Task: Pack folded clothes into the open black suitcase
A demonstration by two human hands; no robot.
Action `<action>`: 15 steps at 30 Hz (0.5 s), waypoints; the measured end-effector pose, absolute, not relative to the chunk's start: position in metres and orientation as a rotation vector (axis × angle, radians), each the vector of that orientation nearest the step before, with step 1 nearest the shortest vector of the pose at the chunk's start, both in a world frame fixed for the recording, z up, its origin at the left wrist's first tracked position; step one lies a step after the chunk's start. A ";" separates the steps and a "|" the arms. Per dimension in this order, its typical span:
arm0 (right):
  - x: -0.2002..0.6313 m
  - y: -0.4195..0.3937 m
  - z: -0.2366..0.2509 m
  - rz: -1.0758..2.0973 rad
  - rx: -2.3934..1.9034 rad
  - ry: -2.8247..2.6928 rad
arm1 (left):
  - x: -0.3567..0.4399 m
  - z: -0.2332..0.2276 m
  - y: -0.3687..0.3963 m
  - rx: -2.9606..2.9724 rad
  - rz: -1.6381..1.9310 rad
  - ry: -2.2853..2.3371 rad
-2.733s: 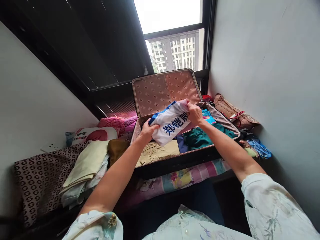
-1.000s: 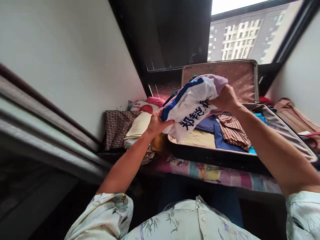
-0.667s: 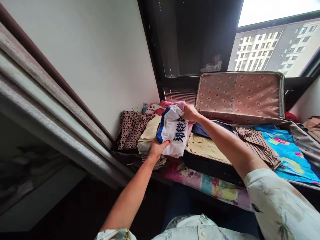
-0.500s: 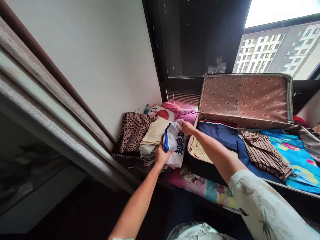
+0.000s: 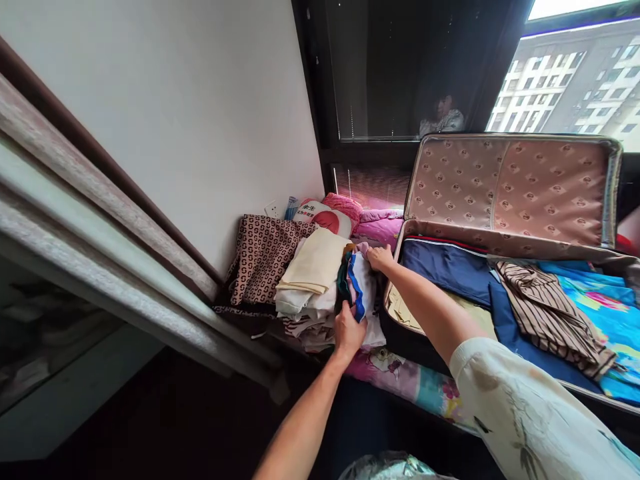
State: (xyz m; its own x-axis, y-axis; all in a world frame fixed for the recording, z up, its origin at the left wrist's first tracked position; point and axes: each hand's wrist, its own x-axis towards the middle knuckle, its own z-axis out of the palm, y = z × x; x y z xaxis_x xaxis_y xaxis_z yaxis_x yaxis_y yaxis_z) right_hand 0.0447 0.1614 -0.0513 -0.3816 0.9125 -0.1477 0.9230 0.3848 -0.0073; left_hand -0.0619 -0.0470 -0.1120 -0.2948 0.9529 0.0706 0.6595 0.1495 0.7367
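Note:
Between my two hands is a small bundle of folded clothes (image 5: 356, 287), with white, blue, pink, dark green and brown layers at its edge. My left hand (image 5: 350, 330) is closed on its near end, fingers partly tucked into the fabric. At the far end, my right hand (image 5: 380, 258) grips it, its fingertips partly hidden. Just left of the bundle sits a stack of folded garments with a cream cloth (image 5: 313, 260) on top. The open suitcase (image 5: 400, 320) lies close by on the right.
Inside the suitcase are navy clothing (image 5: 445, 267), a brown striped garment (image 5: 545, 307) and a bright blue floral cloth (image 5: 605, 307). A brown patterned fabric (image 5: 265, 260) and a white-and-red pillow (image 5: 325, 217) lie by the wall. Curtains (image 5: 125, 213) hang on the left.
The folded bundle has tipped in my hands, so its layered edge now faces up and the printed white front is turned away. My left hand has shifted right, off the cream stack.

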 end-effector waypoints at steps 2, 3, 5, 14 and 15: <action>0.045 0.162 -0.051 -0.119 1.665 2.512 | -0.071 -0.109 -0.050 1.582 0.977 2.082; 0.045 0.160 -0.050 -0.101 1.676 2.515 | -0.076 -0.108 -0.051 1.587 0.981 2.128; 0.044 0.156 -0.046 -0.039 1.731 2.519 | -0.085 -0.106 -0.054 1.560 0.989 2.224; 0.060 0.117 -0.014 0.087 1.825 2.601 | -0.055 -0.144 -0.085 1.814 1.131 2.012; 0.070 0.109 -0.009 0.114 1.826 2.628 | -0.053 -0.142 -0.084 1.844 1.147 2.011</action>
State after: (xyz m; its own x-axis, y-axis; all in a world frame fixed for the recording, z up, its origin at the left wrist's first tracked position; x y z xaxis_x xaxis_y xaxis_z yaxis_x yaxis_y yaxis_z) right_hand 0.0703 0.1085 -0.0094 -0.3483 0.9330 0.0904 0.9373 0.3477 0.0235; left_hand -0.0534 -0.0845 -0.1415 -0.2136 0.9096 0.3564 0.7697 -0.0680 0.6348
